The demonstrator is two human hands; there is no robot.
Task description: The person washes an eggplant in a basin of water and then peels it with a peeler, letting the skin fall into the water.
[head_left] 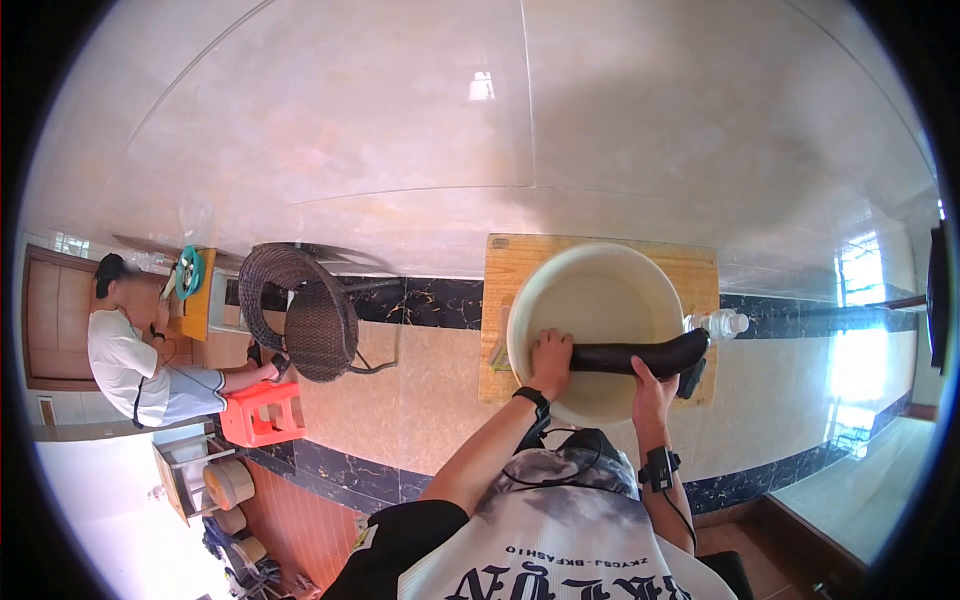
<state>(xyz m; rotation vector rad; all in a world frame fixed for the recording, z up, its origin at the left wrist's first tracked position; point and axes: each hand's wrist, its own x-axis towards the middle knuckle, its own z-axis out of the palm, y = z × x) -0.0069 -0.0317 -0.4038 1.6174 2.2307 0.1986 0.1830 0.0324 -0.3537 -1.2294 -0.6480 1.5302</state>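
Note:
A long, dark purple eggplant lies crosswise over the mouth of a large cream basin. My left hand is wrapped over its left end, at the basin's left side. Further right, my right hand grips the eggplant from below, its thumb up along the near side. The eggplant's curved right end reaches past the basin's rim. What lies at the bottom of the basin is hard to make out.
The basin stands on a wooden table against a tiled wall. A clear plastic bottle and a dark object are at its right. To the left are a woven chair, a red stool and a seated person.

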